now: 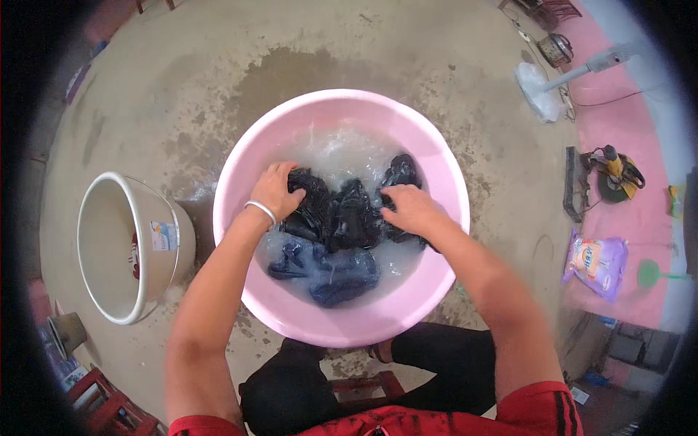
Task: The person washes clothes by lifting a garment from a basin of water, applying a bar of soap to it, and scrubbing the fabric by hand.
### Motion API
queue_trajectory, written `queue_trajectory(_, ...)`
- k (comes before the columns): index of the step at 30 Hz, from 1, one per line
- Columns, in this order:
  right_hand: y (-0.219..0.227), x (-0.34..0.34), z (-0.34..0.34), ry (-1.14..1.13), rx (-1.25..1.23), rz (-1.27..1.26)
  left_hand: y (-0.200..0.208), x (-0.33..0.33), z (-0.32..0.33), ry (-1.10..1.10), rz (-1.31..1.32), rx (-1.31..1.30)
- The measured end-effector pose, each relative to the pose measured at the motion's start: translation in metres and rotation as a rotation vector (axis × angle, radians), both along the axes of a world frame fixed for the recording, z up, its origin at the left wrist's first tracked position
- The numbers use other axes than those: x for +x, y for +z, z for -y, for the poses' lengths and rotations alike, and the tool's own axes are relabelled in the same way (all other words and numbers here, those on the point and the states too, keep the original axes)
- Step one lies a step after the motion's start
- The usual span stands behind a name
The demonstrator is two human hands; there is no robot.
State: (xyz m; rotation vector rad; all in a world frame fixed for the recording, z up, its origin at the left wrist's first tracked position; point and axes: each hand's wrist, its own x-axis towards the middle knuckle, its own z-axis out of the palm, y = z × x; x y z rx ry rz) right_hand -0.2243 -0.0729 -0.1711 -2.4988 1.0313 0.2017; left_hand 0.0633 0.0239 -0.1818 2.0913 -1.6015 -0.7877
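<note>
A wide pink basin [342, 341] holds cloudy water [340, 149] with a soaked black garment [352, 218] bunched across its middle. My left hand [275, 190], a white bangle at its wrist, grips the garment's left part, the thumb toward the centre. At the right part, my right hand [414, 211] has its fingers bent over the same dark cloth. Some fingertips are hidden in the folds. Nearer to me, a dark blue garment [334, 276] lies partly under the water, touched by neither hand.
A cream bucket [174, 218] with a wire handle stands left of the basin, something red and white inside. At the right are a fan stand [538, 94], a yellow-black power tool [614, 174] and a purple bag [600, 261]. Wet patches [291, 80] mark the concrete floor.
</note>
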Motion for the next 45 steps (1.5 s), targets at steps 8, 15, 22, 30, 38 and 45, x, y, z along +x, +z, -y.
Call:
queue_trajectory(8, -0.063, 0.021, -0.027, 0.163, 0.018, -0.13, -0.06, 0.0, -0.003, -0.285, 0.351, 0.194)
queue_trajectory(15, 0.001, -0.002, 0.003, 0.176, 0.125, -0.16, -0.02, 0.038, -0.032, -0.398, 0.002, 0.065)
queue_trajectory(22, -0.079, 0.037, 0.085, -0.355, -0.102, 0.314, -0.098, -0.005, 0.014, 0.764, -1.421, -0.006)
queue_trajectory(30, -0.114, 0.103, 0.047, -0.455, 0.101, 0.24, -0.151, 0.0, -0.008, 0.921, -0.903, 0.032)
queue_trajectory(38, -0.05, 0.178, -0.081, -0.097, 0.167, 0.676, -0.067, -0.024, 0.011, 1.029, -1.705, 0.101)
queue_trajectory(45, -0.089, 0.129, -0.012, -0.209, 0.024, 0.219, -0.072, -0.027, -0.047, 0.624, -0.961, 0.396)
